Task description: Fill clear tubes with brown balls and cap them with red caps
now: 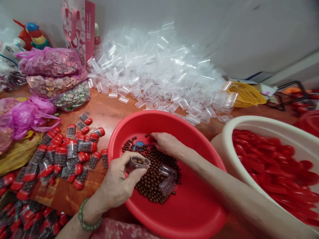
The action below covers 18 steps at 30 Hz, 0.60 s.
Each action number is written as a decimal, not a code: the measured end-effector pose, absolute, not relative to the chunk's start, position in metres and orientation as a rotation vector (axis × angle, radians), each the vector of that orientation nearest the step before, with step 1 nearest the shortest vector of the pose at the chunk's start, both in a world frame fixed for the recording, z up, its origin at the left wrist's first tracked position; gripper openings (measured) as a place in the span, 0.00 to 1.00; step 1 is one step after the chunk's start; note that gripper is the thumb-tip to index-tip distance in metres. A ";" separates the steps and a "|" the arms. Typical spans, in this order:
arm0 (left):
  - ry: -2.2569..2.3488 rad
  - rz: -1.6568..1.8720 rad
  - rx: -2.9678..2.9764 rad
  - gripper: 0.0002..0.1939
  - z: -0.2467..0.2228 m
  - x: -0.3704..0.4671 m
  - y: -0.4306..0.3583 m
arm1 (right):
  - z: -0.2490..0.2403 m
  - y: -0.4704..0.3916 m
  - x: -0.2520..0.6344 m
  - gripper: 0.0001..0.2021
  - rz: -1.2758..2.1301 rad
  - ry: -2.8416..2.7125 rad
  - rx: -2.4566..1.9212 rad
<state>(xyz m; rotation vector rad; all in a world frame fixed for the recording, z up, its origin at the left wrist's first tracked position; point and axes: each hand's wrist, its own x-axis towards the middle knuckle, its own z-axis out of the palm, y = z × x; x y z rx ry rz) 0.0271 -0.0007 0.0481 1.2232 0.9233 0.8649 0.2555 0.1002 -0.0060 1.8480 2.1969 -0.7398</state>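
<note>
My left hand (pixel 117 181) grips a clear plastic container (pixel 140 162) at the left side of the red basin (pixel 196 212). Brown beads show inside its open mouth, which faces up. Across the basin, my right hand (pixel 163 142) reaches down to the far edge of the brown bead pile (pixel 152 186). Its fingertips are partly hidden and blurred, so what they hold, if anything, does not show. Two more clear containers lie on the beads, one a little above the other (pixel 167 186).
Filled containers with red caps (pixel 72 149) lie heaped at left, near pink bags (pixel 52 63). Behind the basin rises a large pile of clear containers (pixel 159 69). A white tub (pixel 226 146) of red caps (pixel 274 166) stands at right, near a yellow basket (pixel 246 94).
</note>
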 end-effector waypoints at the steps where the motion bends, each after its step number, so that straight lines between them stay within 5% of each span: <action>1: 0.926 0.869 1.195 0.08 0.048 0.028 0.000 | -0.005 0.100 0.257 0.10 -0.794 2.223 1.877; 5: 0.949 0.905 1.152 0.07 0.047 0.033 0.003 | 0.009 0.097 0.260 0.05 -1.092 2.344 2.050; 10: 1.070 0.946 1.162 0.05 0.051 0.042 0.003 | 0.038 0.065 0.245 0.20 -1.620 2.412 2.257; 15: 1.051 0.878 1.097 0.07 0.056 0.045 -0.004 | 0.052 0.027 0.215 0.19 -2.361 2.155 2.338; 18: 0.944 0.856 0.929 0.12 0.054 0.046 -0.009 | 0.053 0.014 0.206 0.16 -2.224 2.319 2.523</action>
